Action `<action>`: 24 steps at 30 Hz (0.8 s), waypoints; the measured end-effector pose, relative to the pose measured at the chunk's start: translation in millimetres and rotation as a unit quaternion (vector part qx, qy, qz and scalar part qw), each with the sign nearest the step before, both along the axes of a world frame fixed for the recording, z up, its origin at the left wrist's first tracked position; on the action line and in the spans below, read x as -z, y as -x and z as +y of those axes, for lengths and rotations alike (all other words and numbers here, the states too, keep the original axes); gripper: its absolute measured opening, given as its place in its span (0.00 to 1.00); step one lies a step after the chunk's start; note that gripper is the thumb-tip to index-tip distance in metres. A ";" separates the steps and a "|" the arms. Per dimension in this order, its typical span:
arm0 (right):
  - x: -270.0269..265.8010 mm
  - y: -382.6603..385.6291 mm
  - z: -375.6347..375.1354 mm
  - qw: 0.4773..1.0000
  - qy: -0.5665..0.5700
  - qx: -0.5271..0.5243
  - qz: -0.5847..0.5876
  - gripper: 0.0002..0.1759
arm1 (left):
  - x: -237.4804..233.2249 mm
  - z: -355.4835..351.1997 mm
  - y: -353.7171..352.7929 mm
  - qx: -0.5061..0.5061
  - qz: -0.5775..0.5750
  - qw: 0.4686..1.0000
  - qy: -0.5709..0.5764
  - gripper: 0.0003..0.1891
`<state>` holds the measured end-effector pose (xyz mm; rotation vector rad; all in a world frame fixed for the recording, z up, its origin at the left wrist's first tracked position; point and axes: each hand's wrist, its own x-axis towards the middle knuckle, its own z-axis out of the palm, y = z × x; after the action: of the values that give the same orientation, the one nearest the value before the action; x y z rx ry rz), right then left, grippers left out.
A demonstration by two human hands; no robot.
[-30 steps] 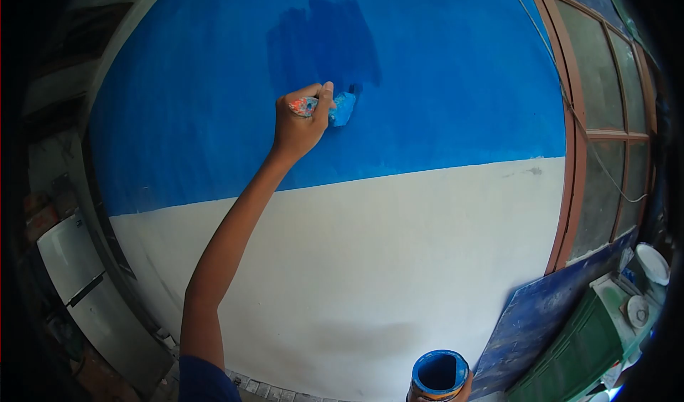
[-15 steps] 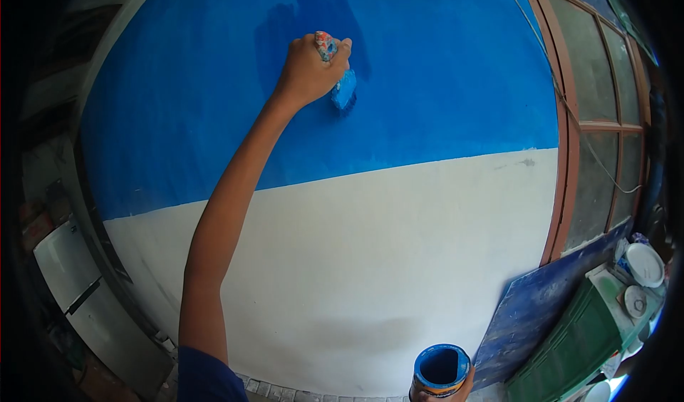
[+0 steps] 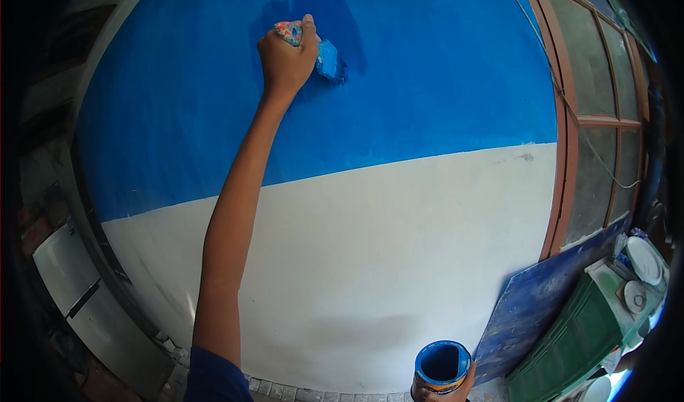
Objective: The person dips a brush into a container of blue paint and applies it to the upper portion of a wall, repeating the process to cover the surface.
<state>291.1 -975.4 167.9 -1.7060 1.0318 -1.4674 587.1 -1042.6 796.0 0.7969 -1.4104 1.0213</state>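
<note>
My left hand (image 3: 286, 63) is closed around a paintbrush (image 3: 327, 60) on the upper, blue part of the wall (image 3: 442, 81). The brush's handle end is smeared with several colours, and its blue-coated head points down and to the right, bristles at the wall. A darker patch of blue paint (image 3: 342, 21) shows around and above the hand. Low in the view, my right hand (image 3: 467, 386) grips a paint can (image 3: 442, 361), its open top facing up and its rim coated blue. Part of that hand is hidden behind the can.
Below the blue, the wall is white (image 3: 385, 245). A brown-framed window (image 3: 595, 124) with a loose cable stands on the right. Under it lean a blue-stained board (image 3: 524, 309) and a green cabinet (image 3: 570, 338) with containers on top. A grey refrigerator (image 3: 107, 331) stands at left.
My left hand has moved left and slightly up with the paintbrush, whose head now slants more to the right. The can in my right hand has hardly moved.
</note>
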 end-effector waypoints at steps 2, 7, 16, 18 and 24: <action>-0.4 -0.3 0.7 1.000 0.003 0.001 0.000 0.74 | 13.6 3.0 1.3 0.002 -0.019 1.000 0.011 0.21; -1.2 0.0 0.2 1.000 0.006 0.000 0.000 0.74 | 42.1 11.5 5.7 -0.022 -0.012 0.998 -0.063 0.22; -1.6 -0.4 -0.5 1.000 0.014 -0.003 0.001 0.74 | 10.3 11.7 -4.9 0.033 0.045 0.998 0.021 0.24; -1.8 -0.3 -0.6 1.000 0.016 0.000 -0.002 0.73 | 22.9 13.1 -1.9 0.049 0.042 0.998 -0.026 0.24; -0.6 0.6 -1.6 1.000 0.027 -0.005 -0.007 0.73 | 26.5 12.4 -1.7 0.016 0.036 0.999 -0.016 0.24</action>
<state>290.5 -977.0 168.5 -1.7326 0.9843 -1.5112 588.8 -1030.2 769.4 0.8238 -1.3768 0.9382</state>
